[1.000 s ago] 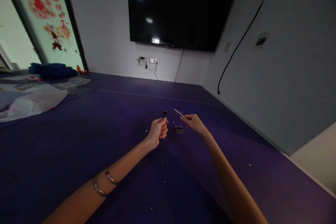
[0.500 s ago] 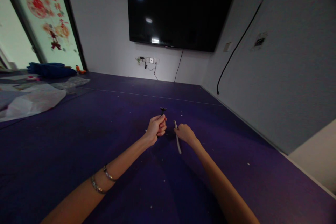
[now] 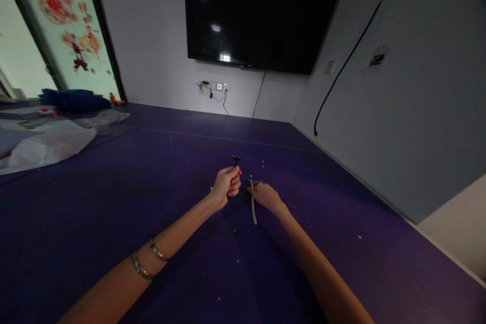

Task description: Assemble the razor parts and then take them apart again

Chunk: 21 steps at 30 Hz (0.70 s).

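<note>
My left hand (image 3: 225, 187) is closed in a fist around a slim black object (image 3: 236, 158), whose small forked top sticks up above the thumb. Most of that object is hidden by the fingers, and its kind is unclear. A short gap to the right, my right hand (image 3: 266, 196) has its fingers closed on a thin pale strip (image 3: 254, 212). The strip's lower end hangs toward me, slightly curved. Something dark and small (image 3: 250, 183) shows at the fingertips; I cannot make it out.
Both hands are over a wide purple surface (image 3: 152, 177) dotted with white specks. Crumpled white sheeting (image 3: 56, 144) and a blue cloth bundle (image 3: 74, 100) lie at left. A television (image 3: 261, 15) hangs on the far wall; a black cable (image 3: 341, 66) dangles at right.
My right hand has shifted slightly left, and the pale strip with it. A dark piece now shows at its fingertips. My left hand stays put.
</note>
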Available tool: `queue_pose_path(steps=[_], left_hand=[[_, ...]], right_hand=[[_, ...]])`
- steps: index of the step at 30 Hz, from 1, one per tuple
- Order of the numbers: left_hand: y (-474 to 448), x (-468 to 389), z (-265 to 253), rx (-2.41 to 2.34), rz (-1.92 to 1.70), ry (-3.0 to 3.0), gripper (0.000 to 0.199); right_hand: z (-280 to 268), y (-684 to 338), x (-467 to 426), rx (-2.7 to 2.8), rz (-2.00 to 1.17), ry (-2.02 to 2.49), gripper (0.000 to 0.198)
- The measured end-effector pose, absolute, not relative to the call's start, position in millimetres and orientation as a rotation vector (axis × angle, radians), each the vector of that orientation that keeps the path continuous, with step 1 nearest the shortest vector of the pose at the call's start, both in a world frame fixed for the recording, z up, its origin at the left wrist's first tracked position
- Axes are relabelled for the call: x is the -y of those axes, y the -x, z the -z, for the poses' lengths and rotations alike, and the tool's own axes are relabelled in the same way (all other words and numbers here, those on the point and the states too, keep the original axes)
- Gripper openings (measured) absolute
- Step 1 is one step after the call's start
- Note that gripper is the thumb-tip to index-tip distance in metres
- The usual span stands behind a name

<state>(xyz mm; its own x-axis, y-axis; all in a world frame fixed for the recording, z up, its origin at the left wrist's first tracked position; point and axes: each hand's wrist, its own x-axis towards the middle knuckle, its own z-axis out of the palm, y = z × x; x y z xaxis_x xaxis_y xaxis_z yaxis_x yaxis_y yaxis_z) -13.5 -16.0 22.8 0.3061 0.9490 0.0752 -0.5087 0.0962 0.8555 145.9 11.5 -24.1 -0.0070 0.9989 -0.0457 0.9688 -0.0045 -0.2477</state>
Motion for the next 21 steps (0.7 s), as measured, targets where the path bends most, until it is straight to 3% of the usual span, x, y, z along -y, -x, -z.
queue_pose_path(steps=[4, 8, 21], left_hand=[[13.3, 15.8, -20.1, -0.6, -1.171, -0.936, 0.021], [12.9, 16.0, -15.9, -0.612, -1.152, -0.949, 0.021], [9.9, 16.3, -7.1, -0.63, -1.124, -0.966, 0.019]], right_hand=[[16.5, -163.8, -15.4, 1.999, -0.177, 2.133, 0.052], [16.8, -180.7, -17.0, 2.015, 0.019, 2.057, 0.036], [31.1, -187.4, -22.7, 2.196, -0.053, 1.755, 0.024]])
